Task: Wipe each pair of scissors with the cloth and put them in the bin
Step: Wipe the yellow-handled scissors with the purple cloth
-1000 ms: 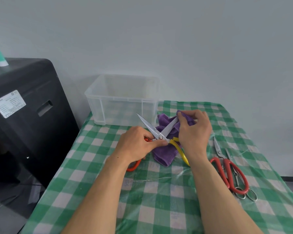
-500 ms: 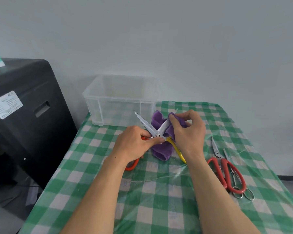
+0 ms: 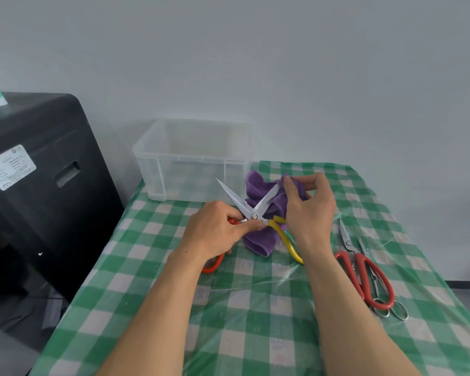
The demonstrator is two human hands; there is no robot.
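My left hand grips a pair of scissors near its pivot, blades spread apart; one handle is red, the other yellow. My right hand pinches the purple cloth around the right blade, near its tip. The rest of the cloth hangs down onto the table. The clear plastic bin stands behind, at the table's far left corner, with nothing visible inside.
Red-handled scissors and a small all-metal pair lie together at the right on the green checked tablecloth. A black machine stands close to the table's left edge. A grey wall is behind.
My right hand has slid the cloth back up the right blade toward its tip after dipping toward the pivot. My left hand has kept its hold on the scissors.
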